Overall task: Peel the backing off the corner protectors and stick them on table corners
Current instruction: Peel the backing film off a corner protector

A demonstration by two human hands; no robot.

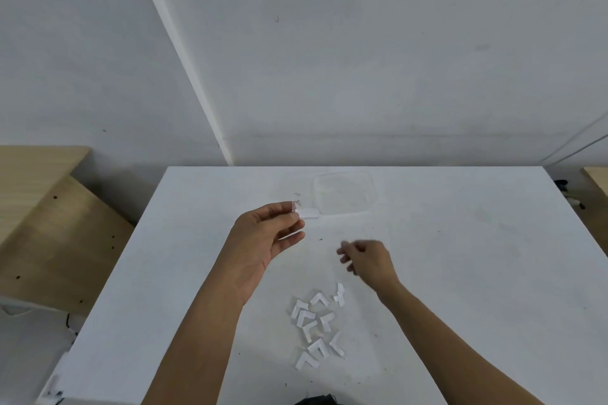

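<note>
White and paper-backed, the corner protector point(308, 213) is pinched between the thumb and fingertips of your left hand point(263, 240), above the matte white table point(477, 273). Your right hand point(368, 260) hovers nearby with its fingers curled. It is too blurred to tell whether they grip anything. A heap of L-shaped protectors point(316, 325) lies nearer you, and a clear, rounded-square plastic container point(343, 192) sits further back.

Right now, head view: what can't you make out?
Head view only.
Held corner protector: partly behind left hand fingertips; backing on or off unclear.
Fingers of right hand: motion-blurred; holding anything or not, unclear.
Bottom-edge dark object: cut off by the frame.
Far clear tray: faint against table; contents unclear.
</note>
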